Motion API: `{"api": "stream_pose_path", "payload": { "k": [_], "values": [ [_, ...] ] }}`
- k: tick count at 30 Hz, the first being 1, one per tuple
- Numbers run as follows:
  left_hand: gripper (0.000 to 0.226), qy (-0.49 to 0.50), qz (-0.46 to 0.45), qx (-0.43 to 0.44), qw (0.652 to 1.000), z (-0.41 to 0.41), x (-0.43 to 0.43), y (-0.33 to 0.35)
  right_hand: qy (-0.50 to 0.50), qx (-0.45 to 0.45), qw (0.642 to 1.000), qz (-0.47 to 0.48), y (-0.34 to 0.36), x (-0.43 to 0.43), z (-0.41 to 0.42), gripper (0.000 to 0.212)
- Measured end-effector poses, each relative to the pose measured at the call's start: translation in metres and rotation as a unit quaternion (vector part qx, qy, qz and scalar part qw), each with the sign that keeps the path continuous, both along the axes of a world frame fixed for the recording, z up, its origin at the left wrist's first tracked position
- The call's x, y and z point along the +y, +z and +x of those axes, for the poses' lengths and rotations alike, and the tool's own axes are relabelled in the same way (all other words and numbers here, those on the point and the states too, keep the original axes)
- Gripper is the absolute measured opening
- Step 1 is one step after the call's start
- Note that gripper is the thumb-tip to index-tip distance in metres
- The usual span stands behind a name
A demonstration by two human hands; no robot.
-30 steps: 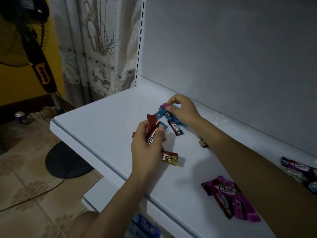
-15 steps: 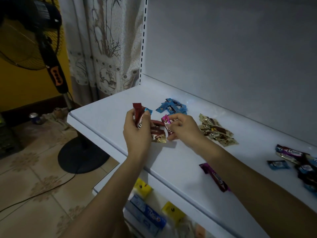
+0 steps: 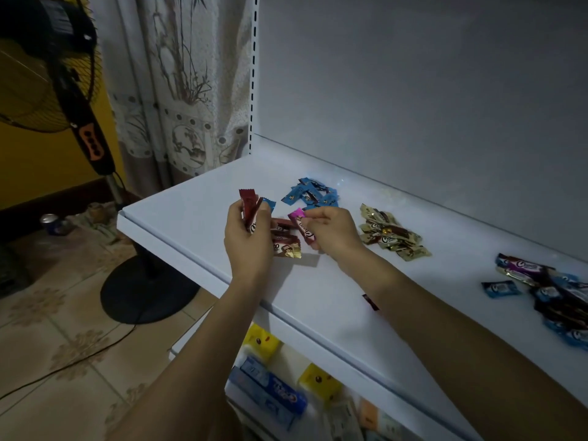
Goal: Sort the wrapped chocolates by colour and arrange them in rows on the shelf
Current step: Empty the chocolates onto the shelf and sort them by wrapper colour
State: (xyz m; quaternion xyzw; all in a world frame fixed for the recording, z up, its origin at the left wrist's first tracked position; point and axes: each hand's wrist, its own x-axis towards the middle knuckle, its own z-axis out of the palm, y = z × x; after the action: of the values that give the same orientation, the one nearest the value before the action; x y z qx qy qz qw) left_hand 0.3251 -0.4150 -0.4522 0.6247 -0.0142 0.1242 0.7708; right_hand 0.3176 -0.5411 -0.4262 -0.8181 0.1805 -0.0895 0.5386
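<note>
On the white shelf, my left hand grips a bunch of wrapped chocolates, red ones with a blue one at the side, held upright. My right hand pinches a pink-wrapped chocolate just above a small pile of red chocolates between my hands. Behind them lies a blue pile, and to the right a gold pile. A mixed unsorted heap lies at the far right. A dark wrapper peeks out beside my right forearm.
The shelf's grey back panel rises behind the piles. A standing fan and its round base stand on the tiled floor at left, with a can near the wall. Packaged goods fill the lower shelf.
My right hand left the blue pile, came back toward me and now pinches a pink chocolate over the red pile. The view shifted, bringing the gold pile and the mixed heap into sight.
</note>
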Motion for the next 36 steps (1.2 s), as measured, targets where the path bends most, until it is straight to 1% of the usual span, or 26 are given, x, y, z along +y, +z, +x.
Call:
{"api": "stream_pose_path", "payload": {
  "k": [1, 3, 6, 7, 10, 12, 14, 17, 18, 21, 23, 26, 28, 30, 32, 36],
  "values": [
    [0.006, -0.003, 0.000, -0.003, 1.000, -0.001, 0.000, 0.000, 0.005, -0.002, 1.000, 0.002, 0.003, -0.003, -0.005, 0.022],
    [0.009, -0.012, 0.010, -0.011, 1.000, -0.005, 0.000, 0.000, 0.012, 0.009, 1.000, -0.014, 0.011, -0.010, -0.018, 0.021],
    [0.014, -0.075, 0.007, -0.018, 0.997, -0.016, -0.009, 0.007, 0.017, 0.011, 0.997, -0.076, 0.025, -0.026, -0.045, 0.010],
    [0.016, -0.096, 0.026, -0.027, 0.995, -0.021, -0.016, 0.010, 0.015, 0.005, 0.996, -0.090, 0.030, -0.034, -0.057, 0.007],
    [0.010, -0.150, 0.079, -0.073, 0.983, -0.041, -0.042, 0.014, 0.001, -0.011, 0.994, -0.105, 0.038, -0.061, -0.096, 0.008],
    [0.005, -0.184, 0.077, -0.082, 0.977, -0.056, -0.060, 0.017, -0.002, 0.004, 0.992, -0.125, 0.038, -0.077, -0.123, 0.009],
    [0.005, -0.206, 0.065, -0.060, 0.974, -0.066, -0.076, 0.012, 0.003, 0.017, 0.989, -0.145, 0.031, -0.090, -0.142, 0.008],
    [0.012, -0.245, -0.002, 0.002, 0.969, -0.079, -0.086, 0.004, -0.007, 0.011, 0.990, -0.141, 0.016, -0.101, -0.155, 0.007],
    [0.012, -0.251, -0.008, 0.002, 0.968, -0.081, -0.086, 0.003, -0.016, 0.009, 0.989, -0.144, 0.012, -0.102, -0.157, 0.008],
    [0.008, -0.239, 0.012, 0.000, 0.971, -0.080, -0.082, 0.001, -0.033, 0.020, 0.985, -0.170, 0.001, -0.101, -0.157, 0.009],
    [0.010, -0.226, 0.022, 0.005, 0.974, -0.077, -0.080, 0.002, -0.052, 0.018, 0.982, -0.182, -0.003, -0.101, -0.156, 0.012],
    [0.008, -0.215, 0.045, -0.009, 0.976, -0.075, -0.080, 0.001, -0.096, -0.024, 0.972, -0.215, -0.006, -0.098, -0.156, 0.017],
    [0.008, -0.211, 0.043, -0.005, 0.977, -0.075, -0.081, -0.001, -0.106, -0.059, 0.966, -0.231, -0.008, -0.094, -0.158, 0.019],
    [0.006, -0.209, 0.035, 0.002, 0.977, -0.074, -0.081, -0.002, -0.083, -0.069, 0.956, -0.272, -0.011, -0.092, -0.161, 0.018],
    [0.005, -0.209, 0.030, 0.005, 0.977, -0.073, -0.081, -0.002, -0.052, -0.052, 0.945, -0.318, -0.015, -0.094, -0.159, 0.014],
    [0.011, -0.204, 0.009, 0.010, 0.979, -0.072, -0.081, -0.002, -0.042, -0.023, 0.945, -0.325, -0.020, -0.100, -0.152, 0.016]
  ]
}}
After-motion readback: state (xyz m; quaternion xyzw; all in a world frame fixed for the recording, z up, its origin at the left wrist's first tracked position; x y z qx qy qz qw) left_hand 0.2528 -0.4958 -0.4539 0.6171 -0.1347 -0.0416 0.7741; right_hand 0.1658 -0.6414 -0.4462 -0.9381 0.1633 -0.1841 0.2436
